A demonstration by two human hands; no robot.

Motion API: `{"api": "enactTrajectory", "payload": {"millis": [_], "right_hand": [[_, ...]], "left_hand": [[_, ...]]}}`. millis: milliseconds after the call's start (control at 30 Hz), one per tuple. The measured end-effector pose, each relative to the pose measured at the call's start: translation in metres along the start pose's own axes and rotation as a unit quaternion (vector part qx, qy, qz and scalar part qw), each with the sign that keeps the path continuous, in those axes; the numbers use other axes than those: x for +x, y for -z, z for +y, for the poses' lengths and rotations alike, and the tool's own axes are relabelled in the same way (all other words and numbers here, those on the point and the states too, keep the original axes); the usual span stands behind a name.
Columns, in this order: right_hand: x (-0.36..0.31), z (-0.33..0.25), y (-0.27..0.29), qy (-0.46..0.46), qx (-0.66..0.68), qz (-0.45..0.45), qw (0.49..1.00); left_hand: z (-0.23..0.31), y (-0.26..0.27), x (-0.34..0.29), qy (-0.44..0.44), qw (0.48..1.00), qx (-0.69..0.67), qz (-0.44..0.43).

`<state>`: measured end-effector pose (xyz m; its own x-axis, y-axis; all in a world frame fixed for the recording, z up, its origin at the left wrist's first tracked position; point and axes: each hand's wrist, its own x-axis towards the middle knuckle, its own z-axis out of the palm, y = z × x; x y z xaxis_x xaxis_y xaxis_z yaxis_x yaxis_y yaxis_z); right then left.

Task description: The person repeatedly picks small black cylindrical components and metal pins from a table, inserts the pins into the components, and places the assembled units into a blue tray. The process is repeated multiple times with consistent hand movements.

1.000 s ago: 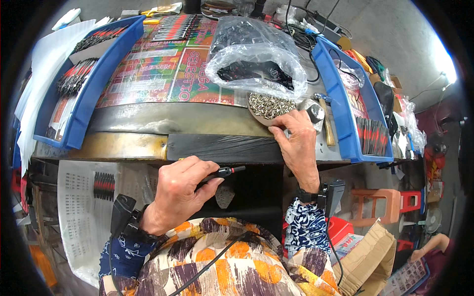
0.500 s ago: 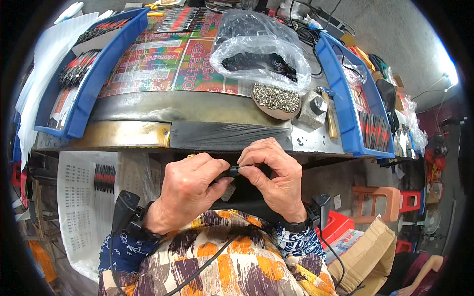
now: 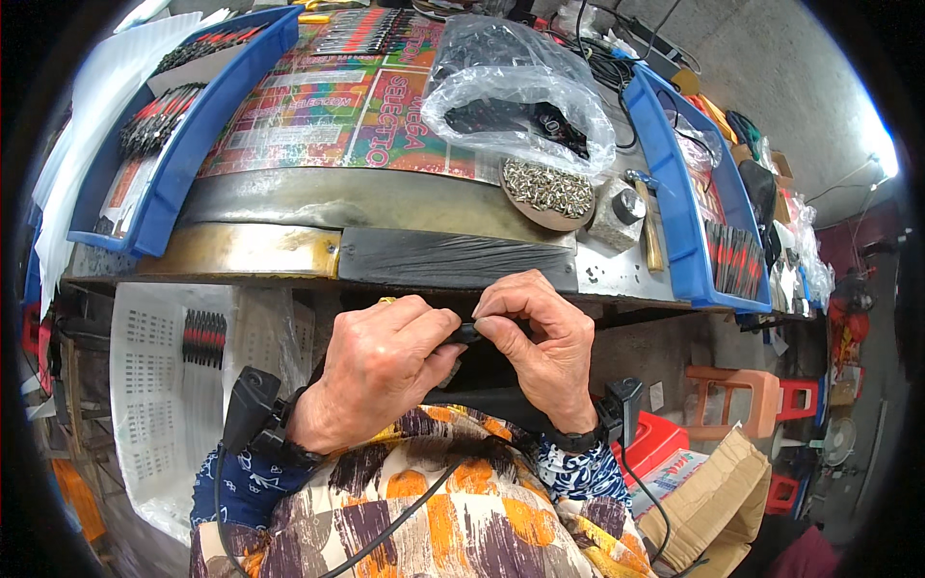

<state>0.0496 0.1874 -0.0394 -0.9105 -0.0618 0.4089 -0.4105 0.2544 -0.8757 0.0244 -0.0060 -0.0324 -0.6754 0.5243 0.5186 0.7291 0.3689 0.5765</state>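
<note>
Between my two hands, just in front of the table edge, is a small black piece [image 3: 466, 333] mostly hidden by fingers; its kind cannot be made out. My left hand [image 3: 378, 362] is closed, thumb and forefinger gripping its left end. My right hand [image 3: 541, 339] pinches the other end with thumb and fingertips. Beyond them on the table lie a round dish [image 3: 547, 223] heaped with small silvery metal pieces and a clear plastic bag [image 3: 472, 53] whose open mouth shows black parts [image 3: 540, 123].
Right of the dish sit a metal block [image 3: 617, 214] and a hammer [image 3: 652, 231]. Blue trays at left [image 3: 178, 188] and right [image 3: 686, 260] hold black-and-red pieces. A white basket [image 3: 159, 433] stands below left. Lower right are an orange stool [image 3: 766, 390] and a cardboard box [image 3: 708, 501].
My view has shifted slightly. Both hands still grip the black piece, with small shifts of the fingers. The other person's forearm at the lower right has gone from view.
</note>
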Motion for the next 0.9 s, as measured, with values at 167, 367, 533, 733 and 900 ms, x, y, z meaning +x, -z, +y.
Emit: {"api": "enactTrajectory", "payload": {"millis": [167, 367, 533, 733, 900], "right_hand": [[-0.0022, 0.0010, -0.0009, -0.019, 0.004, 0.004, 1.000], [-0.0041, 0.0025, -0.0023, -0.035, 0.020, 0.014, 0.999], [-0.0045, 0.0015, -0.0025, -0.022, -0.029, 0.021, 0.999], [-0.0031, -0.0005, -0.0044, 0.104, -0.154, 0.032, 0.982], [-0.0050, -0.0015, -0.0072, 0.155, -0.206, 0.031, 0.966]], "left_hand": [[0.0011, -0.0012, 0.0004, 0.009, 1.000, -0.012, 0.008], [0.0005, -0.0025, 0.0009, 0.002, 1.000, -0.002, 0.004], [-0.0001, -0.0040, 0.0006, -0.002, 1.000, 0.003, 0.004], [-0.0019, -0.0064, -0.0003, -0.007, 1.000, 0.013, 0.013], [-0.0044, -0.0077, -0.0005, -0.023, 0.999, 0.026, 0.016]]}}
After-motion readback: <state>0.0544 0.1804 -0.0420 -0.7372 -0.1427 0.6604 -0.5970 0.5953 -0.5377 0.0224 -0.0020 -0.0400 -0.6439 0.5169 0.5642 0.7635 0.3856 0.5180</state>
